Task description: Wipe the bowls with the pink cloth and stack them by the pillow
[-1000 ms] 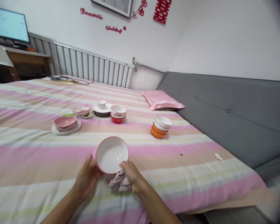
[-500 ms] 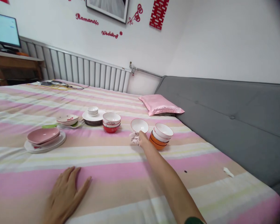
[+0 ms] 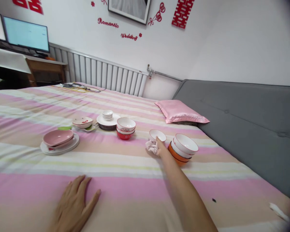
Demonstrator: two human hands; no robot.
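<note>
My left hand (image 3: 74,203) rests flat on the striped bedspread (image 3: 125,193), fingers spread and holding nothing. Stretched far forward, my right hand (image 3: 160,147) is closed on a crumpled pale pink cloth (image 3: 151,146) and on the near rim of a white bowl (image 3: 159,133) with a thin red edge. A digit reaches over that rim; the bowl's underside is hidden. Just right of this hand stands a slightly leaning stack of white bowls (image 3: 185,144) on orange bowls (image 3: 177,157). To its left is another bowl stack (image 3: 126,124) with a red bowl at the bottom.
Farther left are a plate stack (image 3: 102,120) topped by small white dishes (image 3: 107,114), patterned dishes (image 3: 82,120), and pink dishes (image 3: 58,137) on white plates (image 3: 74,144). A pink pillow (image 3: 181,111) lies by the grey headboard (image 3: 239,112). Cables (image 3: 79,87) lie at the far edge.
The view has turned left, so things appear shifted right. The bowl at my right hand looks lower and smaller against the nearby stacks. My left hand stays flat on the bedspread.
</note>
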